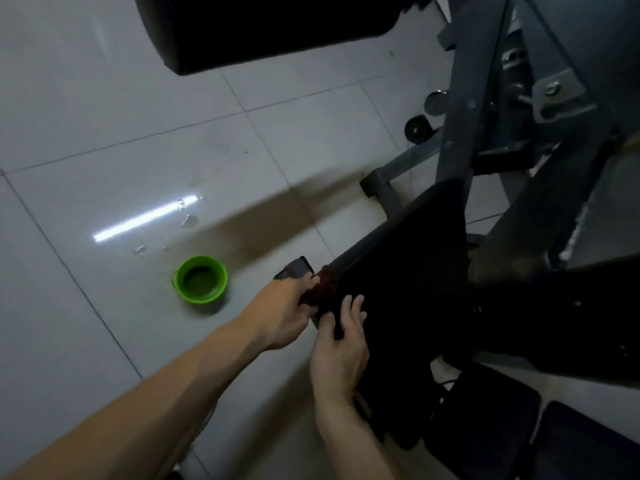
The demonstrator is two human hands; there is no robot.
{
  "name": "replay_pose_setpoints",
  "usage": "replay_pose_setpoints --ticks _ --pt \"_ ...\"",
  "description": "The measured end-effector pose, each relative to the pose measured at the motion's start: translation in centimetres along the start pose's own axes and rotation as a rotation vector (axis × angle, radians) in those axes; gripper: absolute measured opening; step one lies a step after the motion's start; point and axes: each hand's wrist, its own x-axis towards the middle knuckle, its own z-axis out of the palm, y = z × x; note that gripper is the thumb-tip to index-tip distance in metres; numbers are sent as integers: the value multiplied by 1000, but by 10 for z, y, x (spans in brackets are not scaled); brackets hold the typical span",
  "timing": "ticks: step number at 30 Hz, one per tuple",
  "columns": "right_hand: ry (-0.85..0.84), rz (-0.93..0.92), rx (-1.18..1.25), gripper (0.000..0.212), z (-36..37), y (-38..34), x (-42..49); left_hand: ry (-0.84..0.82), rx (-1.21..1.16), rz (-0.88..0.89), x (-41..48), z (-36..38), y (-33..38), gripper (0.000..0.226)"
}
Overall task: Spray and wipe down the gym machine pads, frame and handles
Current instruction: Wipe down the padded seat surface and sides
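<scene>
A black seat pad (pixel 408 258) of the gym machine slopes down toward me at centre right. My left hand (pixel 282 313) grips a dark red cloth (pixel 320 289) bunched against the pad's lower left corner and the grey frame bar (pixel 367 237) along its edge. My right hand (pixel 341 344) holds the pad's near edge, thumb on the side and fingers lying on top. The grey steel frame (pixel 460 109) rises at the right. No spray bottle is in view.
A green bowl (pixel 200 279) with a little liquid stands on the tiled floor left of my hands, with wet patches (pixel 188 221) beyond it. A large black roller pad (pixel 263 26) hangs at top. More black pads (pixel 491 420) lie at bottom right.
</scene>
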Motion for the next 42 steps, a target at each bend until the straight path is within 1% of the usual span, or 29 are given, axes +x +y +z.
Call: replay_pose_setpoints --ticks 3,5,8,11,13,14,16,17,20,22,25,28,29,31,32,34,35,37,39,41,42 --pt "17 30 9 48 3 -5 -2 -64 -24 -5 6 1 -6 40" --pt "36 34 35 46 9 -3 -4 -83 -2 -1 23 0 -5 45" --pt "75 62 69 44 14 -5 -3 -142 36 35 66 -2 10 40" --pt "99 114 122 42 15 -11 -3 -178 -10 41 112 -2 27 29" --pt "137 153 135 43 13 -22 4 -239 1 54 127 -6 32 34" --pt "205 208 142 45 24 -27 10 -318 39 66 131 -14 25 40" --pt "246 216 128 50 25 -31 25 -363 48 111 107 -22 15 48" --pt "260 250 136 52 27 -30 37 -381 47 134 94 -26 9 52" --pt "263 367 180 55 34 -41 61 -362 26 174 70 -33 -7 62" --pt "282 364 216 56 34 -43 58 -361 7 168 79 -28 -2 60" --pt "281 363 244 56 36 -35 57 -340 -17 135 133 -14 22 56" --pt "304 385 260 55 39 -42 65 -354 -7 122 191 -7 55 44" --pt "319 405 274 55 39 -45 68 -366 -9 129 202 -7 62 45" --pt "372 440 311 53 33 -49 75 -379 13 167 207 -14 63 55" --pt "393 438 307 50 27 -52 79 -385 24 194 200 -18 58 60" --pt "419 374 238 49 18 -53 96 -416 41 267 173 -25 44 65" --pt "414 350 213 51 12 -50 107 -434 32 300 158 -27 37 66" --pt "376 289 202 53 7 -45 134 -418 -5 328 154 -27 32 66" --pt "368 247 176 54 4 -36 152 -373 -32 325 180 -17 41 63" --pt "387 211 159 50 5 -29 160 -352 -7 290 220 -5 54 61" --pt "428 195 149 48 8 -26 160 -364 -4 282 239 0 61 60"
